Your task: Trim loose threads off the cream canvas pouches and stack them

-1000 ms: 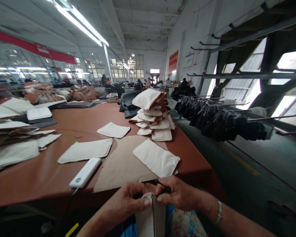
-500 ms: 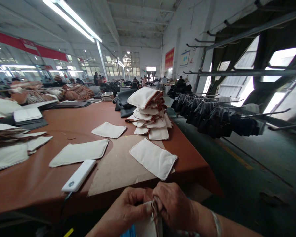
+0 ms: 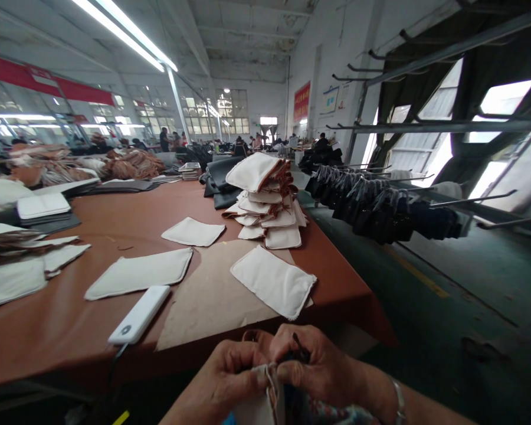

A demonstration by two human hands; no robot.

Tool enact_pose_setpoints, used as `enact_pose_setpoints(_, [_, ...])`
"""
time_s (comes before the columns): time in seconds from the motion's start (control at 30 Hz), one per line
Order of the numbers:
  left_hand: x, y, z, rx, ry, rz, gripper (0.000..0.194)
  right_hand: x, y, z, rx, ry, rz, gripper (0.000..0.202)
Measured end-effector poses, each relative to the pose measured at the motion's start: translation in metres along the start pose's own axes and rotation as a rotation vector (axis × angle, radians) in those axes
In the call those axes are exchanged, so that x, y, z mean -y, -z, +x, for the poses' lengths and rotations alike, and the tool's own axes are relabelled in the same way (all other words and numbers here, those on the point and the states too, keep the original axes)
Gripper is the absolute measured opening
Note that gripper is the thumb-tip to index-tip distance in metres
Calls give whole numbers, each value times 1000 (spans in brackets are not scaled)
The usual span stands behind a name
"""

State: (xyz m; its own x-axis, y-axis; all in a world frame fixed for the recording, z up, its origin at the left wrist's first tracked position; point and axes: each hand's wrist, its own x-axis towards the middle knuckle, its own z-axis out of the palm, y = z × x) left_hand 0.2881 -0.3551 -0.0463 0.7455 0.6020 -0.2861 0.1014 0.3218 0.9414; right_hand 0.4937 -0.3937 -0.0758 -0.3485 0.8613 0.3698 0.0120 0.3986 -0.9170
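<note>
Brown table [image 3: 92, 319] w/ pouches; below its near edge both hands, left hand [image 3: 223, 378] & right hand [image 3: 316, 369], fingers pinched shut on cream pouch [image 3: 261, 401], now lifted slightly vs. a sec ago; dark tool back in view.

No lettering is legible. The red banner [image 3: 48, 88] on the left wall and the red sign [image 3: 302, 101] on the far right wall carry marks too blurred to read.

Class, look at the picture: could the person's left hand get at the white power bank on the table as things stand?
Probably not at once: the left hand is pinching the cloth pouch. Nothing lies between it and the power bank.
</note>
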Motion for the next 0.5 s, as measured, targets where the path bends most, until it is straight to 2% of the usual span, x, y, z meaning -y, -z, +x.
enact_pose_setpoints(0.1, [8,6,2,-30,5,51,44,0,-4,1,-11,23,-115,22])
enact_pose_setpoints(0.17, [13,9,4,-50,26,52,47,0,-2,3,-8,-27,-156,26])
enact_pose_setpoints(0.3, [15,9,7,-97,26,109,50,-3,4,10,38,-456,152,40])
enact_pose_setpoints(0.33, [15,8,8,-117,24,141,51,-3,5,11,50,-523,215,44])
enact_pose_setpoints(0.4, [13,5,9,-151,22,201,53,-3,6,13,67,-537,247,48])
enact_pose_setpoints(0.5, [11,1,10,-141,-12,237,50,1,5,13,68,-462,177,42])
